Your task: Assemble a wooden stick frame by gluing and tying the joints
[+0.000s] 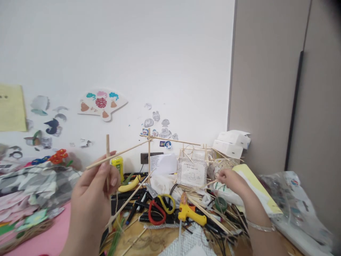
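My left hand (92,193) is raised on the left, its thumb and fingers closed on a frame of thin wooden sticks (149,153). Two upright sticks, one by my fingers and one farther off, are joined by slanting sticks above and below. On the right, my right hand (230,179) reaches out over the cluttered table with fingers pinched. A short length of wooden stick (211,183) shows at those fingertips. Between the hands lie a yellow hot glue gun (190,212) and scissors (160,208) with red and yellow handles.
Behind the glue gun are a small framed drawing (193,172) and a stick structure (198,151). A yellow banana-shaped item (129,185), a yellow bottle (118,166), tape (221,203) and pens crowd the table. White boxes (229,145) are stacked at right; fabric (34,185) lies left.
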Demonstrator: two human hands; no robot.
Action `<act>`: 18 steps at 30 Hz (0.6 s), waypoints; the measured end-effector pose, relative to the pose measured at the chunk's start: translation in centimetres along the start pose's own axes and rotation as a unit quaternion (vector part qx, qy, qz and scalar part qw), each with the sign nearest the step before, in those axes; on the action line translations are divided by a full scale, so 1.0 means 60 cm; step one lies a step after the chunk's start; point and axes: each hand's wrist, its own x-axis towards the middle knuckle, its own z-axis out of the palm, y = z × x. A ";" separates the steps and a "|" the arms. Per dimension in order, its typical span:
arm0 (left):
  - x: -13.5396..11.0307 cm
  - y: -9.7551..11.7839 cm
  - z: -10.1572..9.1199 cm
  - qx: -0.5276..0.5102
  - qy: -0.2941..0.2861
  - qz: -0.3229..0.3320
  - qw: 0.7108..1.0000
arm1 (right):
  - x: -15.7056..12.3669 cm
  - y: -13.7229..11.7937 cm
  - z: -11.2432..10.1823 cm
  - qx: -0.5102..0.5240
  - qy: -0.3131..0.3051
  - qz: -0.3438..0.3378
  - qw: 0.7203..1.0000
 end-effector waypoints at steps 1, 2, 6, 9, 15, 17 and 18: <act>0.000 -0.001 0.000 0.003 0.007 0.001 1.000 | -0.007 0.004 -0.015 0.021 0.026 0.000 0.999; 0.001 -0.003 0.000 0.007 0.015 -0.001 1.000 | -0.015 0.007 -0.028 0.045 0.052 -0.008 0.998; 0.002 -0.010 0.001 0.008 0.027 -0.021 0.999 | -0.045 0.006 -0.064 0.167 0.124 -0.063 0.976; 0.003 -0.015 0.000 0.000 0.020 -0.039 0.999 | -0.065 -0.007 -0.077 0.260 0.148 -0.107 0.948; 0.010 -0.033 -0.005 0.002 -0.005 -0.044 0.999 | -0.092 -0.036 -0.089 0.393 0.165 -0.154 0.891; 0.011 -0.041 -0.005 0.006 0.005 -0.032 0.999 | -0.097 -0.041 -0.088 0.451 0.159 -0.167 0.862; 0.010 -0.044 -0.004 0.007 0.010 -0.033 0.999 | -0.099 -0.043 -0.087 0.477 0.155 -0.172 0.848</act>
